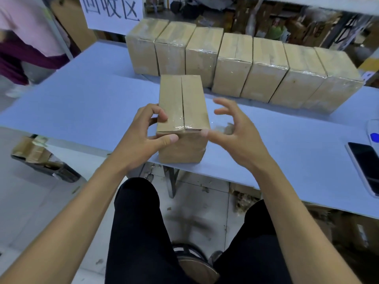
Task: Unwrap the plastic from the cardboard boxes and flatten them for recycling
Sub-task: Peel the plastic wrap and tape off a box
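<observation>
A plastic-wrapped cardboard box [182,111] stands at the near edge of the blue table [82,103], its top flaps meeting in a centre seam. My left hand [147,130] grips the box's near left top corner, thumb on the front face and fingers on top. My right hand [229,128] hovers at the box's right side with fingers spread and curled; its thumb tip touches the near right top corner. Clear film seems to stretch between that hand and the box. Behind, a row of several wrapped boxes [235,64] stands side by side.
A black phone [363,165] lies at the table's right edge, beside a white object with a blue spot [374,136]. A bin with cardboard scraps [39,158] sits on the floor to the left. A person [26,37] stands at the far left. A stool [192,261] is between my legs.
</observation>
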